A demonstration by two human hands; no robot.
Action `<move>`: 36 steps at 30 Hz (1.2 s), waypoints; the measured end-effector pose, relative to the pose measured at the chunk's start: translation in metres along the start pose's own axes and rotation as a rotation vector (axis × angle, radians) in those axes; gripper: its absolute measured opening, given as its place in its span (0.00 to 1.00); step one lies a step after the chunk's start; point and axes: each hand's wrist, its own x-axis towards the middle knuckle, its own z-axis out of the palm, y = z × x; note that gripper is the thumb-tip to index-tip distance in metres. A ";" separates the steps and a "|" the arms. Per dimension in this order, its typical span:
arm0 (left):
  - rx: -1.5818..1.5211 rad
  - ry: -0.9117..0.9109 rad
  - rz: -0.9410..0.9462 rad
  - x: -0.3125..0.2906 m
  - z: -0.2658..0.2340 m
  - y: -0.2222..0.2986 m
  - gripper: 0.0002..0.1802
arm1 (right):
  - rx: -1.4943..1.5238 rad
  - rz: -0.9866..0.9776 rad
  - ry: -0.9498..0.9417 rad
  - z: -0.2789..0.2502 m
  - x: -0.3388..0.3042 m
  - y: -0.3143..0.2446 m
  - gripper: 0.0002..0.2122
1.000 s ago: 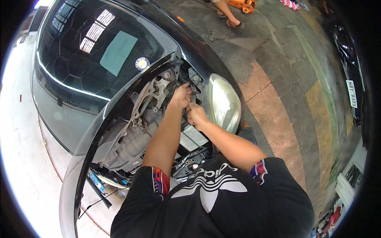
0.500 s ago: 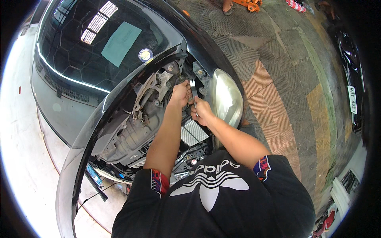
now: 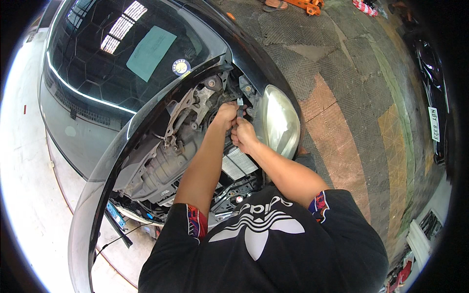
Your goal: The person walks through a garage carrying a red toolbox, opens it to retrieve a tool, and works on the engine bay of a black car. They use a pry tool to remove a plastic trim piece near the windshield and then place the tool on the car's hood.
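Note:
Over the open engine bay, my two hands meet close to the headlight (image 3: 281, 122). My right hand (image 3: 244, 134) is closed around a slim, flat metal tool with a forked tip (image 3: 240, 101); the tip points away from me, and most of its shaft is covered by my fingers. Just left of it and farther forward, my left hand (image 3: 227, 115) is closed, its fingers against the tool's upper part. Something dark shows between the hands, too small to name. What my left fingers grip is hidden.
The raised hood (image 3: 90, 210) curves along the left, with the windshield (image 3: 127, 53) beyond. A radiator-like finned panel (image 3: 239, 163) lies below my hands. Bare metal brackets (image 3: 198, 105) stand left of them. An orange jack (image 3: 305, 5) and a sandalled foot (image 3: 275, 6) appear at the top.
My hands have drawn closer together around the tool, the left moving slightly right. More of the tool's shaft is covered now. The foot at the top has shifted.

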 end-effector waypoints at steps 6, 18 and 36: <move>0.022 -0.049 0.004 0.012 -0.003 -0.006 0.14 | -0.047 -0.118 -0.008 -0.014 0.011 0.011 0.13; 0.168 -0.082 0.010 -0.005 -0.007 0.001 0.18 | -0.058 -0.119 0.037 -0.016 0.007 0.014 0.14; -0.150 -0.128 -0.012 0.010 -0.015 -0.011 0.17 | -0.046 -0.074 0.038 -0.003 0.007 -0.004 0.12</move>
